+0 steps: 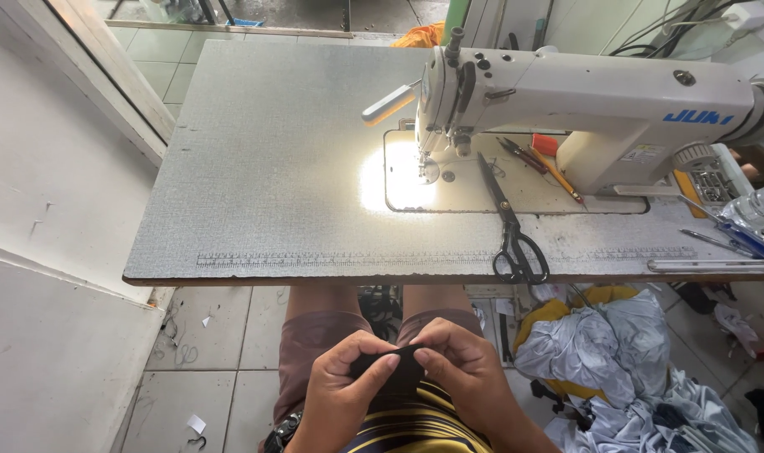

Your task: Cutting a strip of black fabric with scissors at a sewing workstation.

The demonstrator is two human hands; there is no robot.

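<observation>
Small black fabric piece (388, 366) pinched between left hand (342, 387) and right hand (464, 376), over lap.
Nothing lies under the white sewing machine (566, 92); black-handled scissors (509, 222) idle on grey table (273, 168).

A small pale label (644, 153) sits on the white sewing machine (600, 92).

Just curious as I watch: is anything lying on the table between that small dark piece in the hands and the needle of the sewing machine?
Nothing visible. The table before the needle is bare; the scissors lie right of it.
</observation>
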